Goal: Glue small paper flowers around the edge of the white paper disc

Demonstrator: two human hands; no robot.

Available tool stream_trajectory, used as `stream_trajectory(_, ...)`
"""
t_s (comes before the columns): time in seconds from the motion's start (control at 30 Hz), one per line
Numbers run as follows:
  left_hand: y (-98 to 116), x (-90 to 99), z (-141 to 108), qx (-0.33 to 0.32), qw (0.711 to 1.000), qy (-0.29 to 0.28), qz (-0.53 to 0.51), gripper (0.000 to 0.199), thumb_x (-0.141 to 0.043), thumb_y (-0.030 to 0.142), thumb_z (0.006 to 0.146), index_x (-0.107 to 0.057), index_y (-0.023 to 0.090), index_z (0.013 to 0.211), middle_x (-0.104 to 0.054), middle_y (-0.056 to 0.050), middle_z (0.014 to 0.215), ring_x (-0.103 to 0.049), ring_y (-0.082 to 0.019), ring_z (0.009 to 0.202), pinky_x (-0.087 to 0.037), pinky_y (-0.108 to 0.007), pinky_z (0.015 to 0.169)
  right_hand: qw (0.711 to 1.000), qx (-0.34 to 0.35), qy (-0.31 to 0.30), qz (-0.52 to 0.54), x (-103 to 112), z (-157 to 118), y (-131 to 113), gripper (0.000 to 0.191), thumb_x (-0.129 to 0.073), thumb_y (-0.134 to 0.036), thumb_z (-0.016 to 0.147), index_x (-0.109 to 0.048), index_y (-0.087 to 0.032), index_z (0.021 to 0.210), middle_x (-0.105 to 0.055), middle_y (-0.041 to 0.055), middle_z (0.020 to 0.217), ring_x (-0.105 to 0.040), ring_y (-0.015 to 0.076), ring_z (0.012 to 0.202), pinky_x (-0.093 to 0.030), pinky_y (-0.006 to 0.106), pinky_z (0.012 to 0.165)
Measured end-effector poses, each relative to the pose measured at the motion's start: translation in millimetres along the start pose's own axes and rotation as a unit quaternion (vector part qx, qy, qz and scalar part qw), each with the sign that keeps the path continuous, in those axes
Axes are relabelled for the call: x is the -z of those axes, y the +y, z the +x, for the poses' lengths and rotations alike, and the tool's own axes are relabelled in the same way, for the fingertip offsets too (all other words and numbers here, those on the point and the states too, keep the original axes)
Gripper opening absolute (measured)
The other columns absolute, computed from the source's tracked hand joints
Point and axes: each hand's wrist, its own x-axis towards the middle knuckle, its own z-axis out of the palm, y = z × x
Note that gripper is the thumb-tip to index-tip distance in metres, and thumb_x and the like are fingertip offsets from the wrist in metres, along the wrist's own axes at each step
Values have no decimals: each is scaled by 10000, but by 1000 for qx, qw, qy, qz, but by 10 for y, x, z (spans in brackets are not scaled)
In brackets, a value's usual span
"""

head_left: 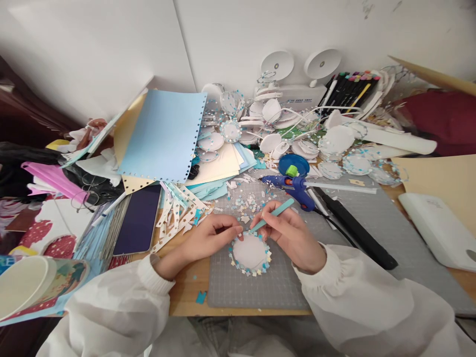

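A round white disc [250, 254] edged with small blue and cream paper stars lies on the grey cutting mat [226, 292] in front of me. My right hand [292, 233] is closed around teal tweezers [277, 214], their tip at the disc's upper edge. On the other side, my left hand [213, 235] has its thumb and forefinger pressed together at the disc's upper left rim; what they pinch, if anything, is too small to make out. Loose paper stars [245, 202] are scattered on the mat just beyond my fingers.
A blue glue gun [293, 188] lies beyond my right hand, near a black folded umbrella-like object [357, 228]. Punched paper strips [182, 210] and a dark phone [137, 220] are at left. Finished-looking starred discs [230, 131] pile up behind, beside blue card [163, 134] and markers [349, 91].
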Motion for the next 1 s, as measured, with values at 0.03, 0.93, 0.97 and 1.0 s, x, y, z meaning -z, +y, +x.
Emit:
stream_trajectory(0.03,0,2,-1,-2,1000,-3,-1,323,-488,323,922,-630,127,708,-534,9,618,-459,-105,597,-358,-211,573,1000,1,1,-1,1,2,2,302,-704,-421,792,-488,-211,775,-686,8,801,-520,96,557,-412,276,592)
stream_trajectory(0.93,-10,1,-46,-2,999,-33,-25,210,-548,274,853,-597,121,717,-526,-4,639,-441,-105,585,-342,-211,538,997,37,-36,-52,12,-22,33,233,-624,-407,868,-510,-211,815,-683,21,840,-544,107,601,-427,282,608)
stream_trajectory(0.97,-10,1,-48,0,999,-32,-25,204,-548,270,850,-601,120,721,-537,-9,648,-449,-108,591,-344,-212,540,998,35,-33,-47,12,-21,31,232,-624,-403,869,-507,-211,815,-684,19,838,-545,105,598,-425,280,607)
stream_trajectory(1.0,-9,2,-49,0,999,-32,-25,202,-544,266,850,-607,119,727,-548,-14,656,-457,-111,599,-347,-214,544,998,32,-30,-40,11,-19,27,234,-628,-403,866,-503,-212,814,-685,17,835,-544,104,592,-424,280,605)
